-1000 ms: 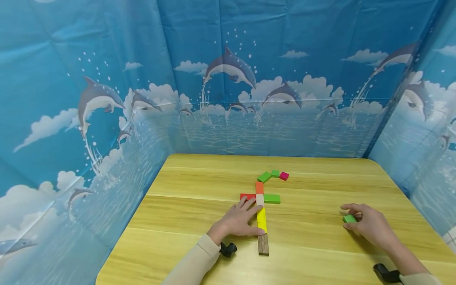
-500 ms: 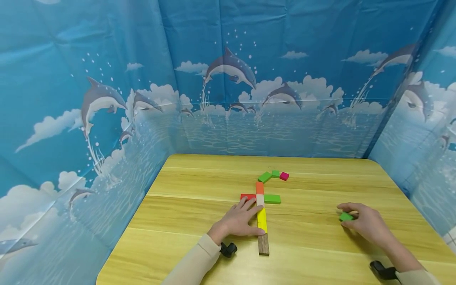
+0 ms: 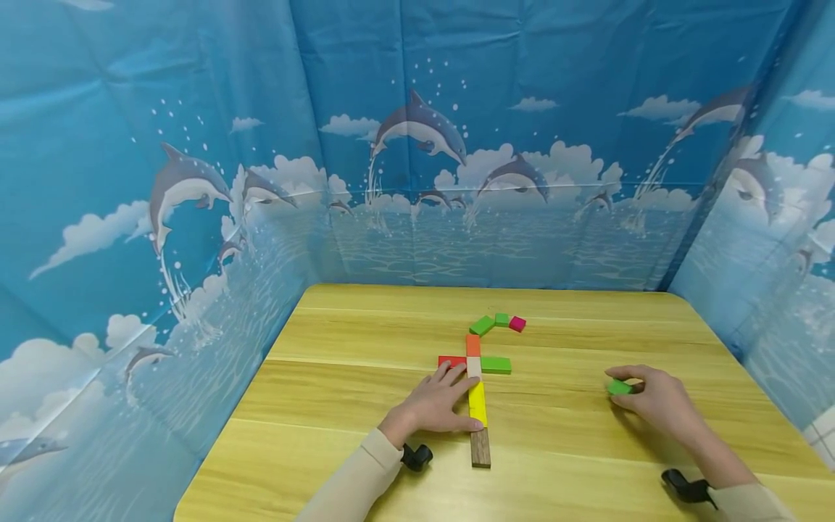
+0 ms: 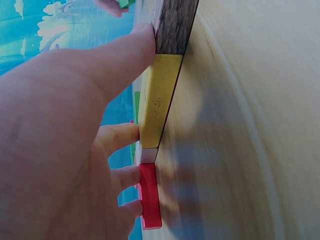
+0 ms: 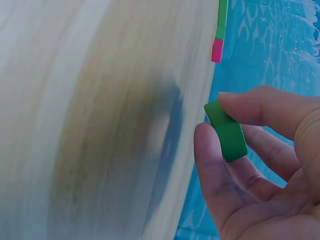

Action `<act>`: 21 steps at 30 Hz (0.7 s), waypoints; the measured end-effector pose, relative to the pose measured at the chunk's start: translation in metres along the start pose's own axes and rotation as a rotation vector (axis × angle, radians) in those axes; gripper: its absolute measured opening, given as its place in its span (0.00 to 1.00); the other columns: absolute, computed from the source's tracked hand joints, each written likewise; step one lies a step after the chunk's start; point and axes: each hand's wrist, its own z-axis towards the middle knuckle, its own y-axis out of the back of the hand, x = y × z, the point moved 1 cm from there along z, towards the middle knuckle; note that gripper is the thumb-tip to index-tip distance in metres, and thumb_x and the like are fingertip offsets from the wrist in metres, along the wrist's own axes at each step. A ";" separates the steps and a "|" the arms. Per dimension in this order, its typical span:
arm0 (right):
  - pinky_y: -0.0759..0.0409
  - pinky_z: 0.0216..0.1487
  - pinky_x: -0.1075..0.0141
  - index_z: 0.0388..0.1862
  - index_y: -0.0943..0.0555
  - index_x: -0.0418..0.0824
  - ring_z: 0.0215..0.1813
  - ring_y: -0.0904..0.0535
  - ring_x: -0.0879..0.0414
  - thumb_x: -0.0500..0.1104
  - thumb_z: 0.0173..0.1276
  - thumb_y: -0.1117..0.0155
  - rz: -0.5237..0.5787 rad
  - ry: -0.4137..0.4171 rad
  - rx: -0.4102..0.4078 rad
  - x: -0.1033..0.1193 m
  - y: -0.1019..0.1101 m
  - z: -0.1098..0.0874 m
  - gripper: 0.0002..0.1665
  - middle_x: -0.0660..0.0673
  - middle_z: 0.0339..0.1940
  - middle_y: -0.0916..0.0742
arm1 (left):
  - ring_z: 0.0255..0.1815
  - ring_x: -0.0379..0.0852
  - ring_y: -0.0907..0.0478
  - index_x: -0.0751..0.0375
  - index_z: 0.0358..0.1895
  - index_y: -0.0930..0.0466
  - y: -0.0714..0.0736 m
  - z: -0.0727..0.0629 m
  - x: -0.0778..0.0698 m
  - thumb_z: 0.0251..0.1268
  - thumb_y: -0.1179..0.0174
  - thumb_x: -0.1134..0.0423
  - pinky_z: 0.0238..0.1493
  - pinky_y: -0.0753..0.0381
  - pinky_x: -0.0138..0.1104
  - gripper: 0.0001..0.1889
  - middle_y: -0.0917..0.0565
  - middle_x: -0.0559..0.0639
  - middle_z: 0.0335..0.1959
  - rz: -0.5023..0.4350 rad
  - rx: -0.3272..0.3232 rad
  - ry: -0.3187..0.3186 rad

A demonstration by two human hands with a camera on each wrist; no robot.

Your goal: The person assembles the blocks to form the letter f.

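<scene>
My left hand (image 3: 433,406) lies spread over a line of flat wooden blocks. Its thumb touches where the dark brown block (image 3: 480,451) meets the yellow block (image 3: 478,407). In the left wrist view, other fingertips rest at the far end of the yellow block and along the red block (image 4: 150,195). A pale block (image 3: 474,367) and an orange block (image 3: 472,346) continue the line, with a green block (image 3: 496,365) to the right. Between thumb and fingertips, my right hand (image 3: 662,402) pinches a small green block (image 5: 231,140) above the table, to the right of the line.
Beyond the orange block, a green block (image 3: 482,325), a smaller green block (image 3: 501,320) and a magenta block (image 3: 517,323) curve off to the right. The wooden table (image 3: 339,326) is bounded at the back and sides by a blue dolphin-print curtain (image 3: 404,246).
My right hand has moved left and slightly away from me with the small green block pinched in it. The left hand has stayed on the line of blocks.
</scene>
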 end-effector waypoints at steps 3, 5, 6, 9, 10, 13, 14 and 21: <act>0.17 0.35 0.60 0.62 0.18 0.39 0.48 0.15 0.43 0.47 0.65 0.26 0.015 0.005 0.001 0.001 -0.004 0.004 0.28 0.34 0.58 0.16 | 0.82 0.58 0.60 0.42 0.81 0.46 0.001 0.000 -0.001 0.65 0.44 0.29 0.74 0.48 0.58 0.45 0.53 0.52 0.83 0.001 0.003 0.001; 0.17 0.35 0.60 0.63 0.19 0.39 0.48 0.16 0.43 0.47 0.65 0.26 0.031 0.010 0.003 0.003 -0.006 0.006 0.29 0.34 0.58 0.16 | 0.82 0.58 0.60 0.42 0.81 0.46 0.001 -0.001 -0.001 0.65 0.44 0.30 0.74 0.48 0.58 0.45 0.53 0.52 0.83 -0.001 0.001 0.000; 0.17 0.35 0.60 0.63 0.19 0.38 0.48 0.16 0.42 0.46 0.65 0.26 0.042 0.013 0.005 0.004 -0.007 0.007 0.29 0.34 0.58 0.16 | 0.82 0.58 0.60 0.42 0.81 0.46 0.001 -0.001 -0.001 0.65 0.44 0.29 0.74 0.47 0.59 0.45 0.53 0.52 0.83 0.000 0.001 0.000; 0.17 0.37 0.58 0.64 0.20 0.39 0.49 0.17 0.41 0.46 0.65 0.26 0.059 0.018 -0.002 0.007 -0.010 0.010 0.29 0.34 0.58 0.17 | 0.82 0.58 0.60 0.42 0.81 0.46 0.001 0.000 -0.001 0.65 0.44 0.29 0.74 0.47 0.59 0.45 0.53 0.52 0.83 -0.001 0.001 0.001; 0.17 0.38 0.58 0.64 0.20 0.39 0.50 0.17 0.41 0.46 0.65 0.26 0.060 0.020 -0.003 0.008 -0.011 0.011 0.30 0.35 0.59 0.17 | 0.82 0.58 0.60 0.42 0.81 0.46 0.000 0.000 -0.001 0.65 0.44 0.29 0.74 0.48 0.59 0.45 0.52 0.52 0.83 -0.005 0.001 0.001; 0.16 0.39 0.58 0.65 0.20 0.40 0.50 0.17 0.41 0.47 0.66 0.26 0.058 0.024 -0.012 0.009 -0.014 0.017 0.30 0.35 0.59 0.17 | 0.82 0.58 0.60 0.42 0.81 0.45 0.000 0.000 0.000 0.65 0.44 0.29 0.74 0.48 0.59 0.45 0.52 0.52 0.83 -0.005 0.001 0.003; 0.16 0.39 0.58 0.65 0.20 0.40 0.50 0.17 0.41 0.48 0.66 0.26 0.059 0.026 -0.016 0.010 -0.015 0.018 0.30 0.36 0.58 0.17 | 0.82 0.58 0.60 0.43 0.81 0.45 0.000 0.000 0.000 0.65 0.44 0.30 0.74 0.47 0.59 0.45 0.52 0.52 0.83 -0.005 0.001 0.002; 0.16 0.40 0.57 0.65 0.20 0.41 0.52 0.17 0.39 0.49 0.66 0.27 0.082 0.043 -0.023 0.015 -0.020 0.028 0.30 0.35 0.60 0.18 | 0.82 0.58 0.60 0.43 0.81 0.45 0.000 0.001 0.000 0.65 0.44 0.29 0.74 0.47 0.58 0.46 0.52 0.52 0.83 0.011 -0.004 0.003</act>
